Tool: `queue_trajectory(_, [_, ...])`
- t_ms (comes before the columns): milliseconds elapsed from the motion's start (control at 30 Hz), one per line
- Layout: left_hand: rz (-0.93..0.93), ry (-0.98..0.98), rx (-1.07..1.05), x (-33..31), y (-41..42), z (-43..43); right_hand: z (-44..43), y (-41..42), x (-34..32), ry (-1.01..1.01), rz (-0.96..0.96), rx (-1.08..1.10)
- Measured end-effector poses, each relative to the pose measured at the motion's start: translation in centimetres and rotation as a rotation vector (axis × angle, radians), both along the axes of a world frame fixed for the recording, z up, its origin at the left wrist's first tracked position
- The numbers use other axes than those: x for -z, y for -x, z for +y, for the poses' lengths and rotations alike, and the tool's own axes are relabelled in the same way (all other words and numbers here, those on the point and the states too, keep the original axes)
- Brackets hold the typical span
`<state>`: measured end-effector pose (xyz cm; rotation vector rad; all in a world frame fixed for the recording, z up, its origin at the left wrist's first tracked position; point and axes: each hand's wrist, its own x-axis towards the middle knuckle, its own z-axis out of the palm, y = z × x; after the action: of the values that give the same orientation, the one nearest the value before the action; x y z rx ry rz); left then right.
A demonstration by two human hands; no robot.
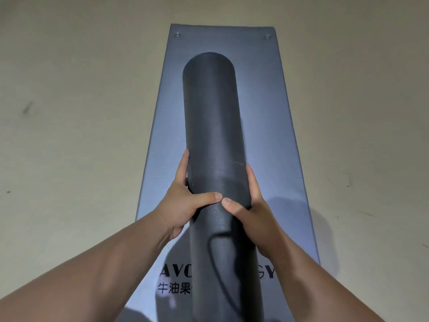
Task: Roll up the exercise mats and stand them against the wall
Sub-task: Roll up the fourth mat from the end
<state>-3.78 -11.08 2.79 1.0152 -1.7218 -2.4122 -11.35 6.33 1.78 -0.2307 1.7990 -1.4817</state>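
Observation:
A rolled-up black exercise mat (212, 122) stretches away from me, lifted above the floor. My left hand (185, 196) grips its left side and my right hand (249, 205) grips its right side, with both thumbs meeting on top of the roll. Under it a blue-grey mat (278, 140) lies flat on the floor, with black lettering near my end and two metal eyelets at its far corners. The roll hides the middle of the flat mat.
Pale beige floor (81, 112) surrounds the flat mat on the left, right and far side, with a few small dark scuff marks. No wall shows in this view.

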Motion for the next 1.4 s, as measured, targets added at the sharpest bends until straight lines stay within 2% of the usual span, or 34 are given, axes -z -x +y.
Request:
queue_trajectory(167, [0.038, 0.028, 0.011, -16.1, 1.4, -0.3, -0.3, 1.2, -16.1, 0.084, -0.006, 0.057])
queue_trajectory(367, [0.094, 0.030, 0.036, -41.2, 1.5, -0.8, 0.0, 1.4, -39.9, 0.145, 0.027, 0.025])
queue_trajectory(500, [0.125, 0.063, -0.034, -56.8, -0.2, -1.3, -0.7, 0.6, -55.1, 0.181, 0.040, -0.040])
queue_trajectory(600, [0.174, 0.094, -0.072, -64.1, -1.3, -2.6, -2.3, 0.3, -62.6, 0.233, 0.020, -0.066])
queue_trajectory(767, [0.241, 0.098, -0.135, -70.4, -3.2, -9.3, -9.6, -0.3, -70.1, 0.272, 0.059, -0.164])
queue_trajectory(1067, [0.353, 0.151, -0.104, -76.0, -6.5, -31.7, -32.3, -5.2, -76.0, 0.335, 0.137, -0.096])
queue_trajectory(1233, [0.372, 0.198, -0.043, -78.3, -5.6, -42.3, -42.6, -5.1, -77.5, 0.326, 0.152, -0.055])
queue_trajectory(1400, [0.372, 0.201, -0.039, -78.2, -1.9, -52.6, -52.8, -1.2, -76.7, 0.322, 0.185, -0.039])
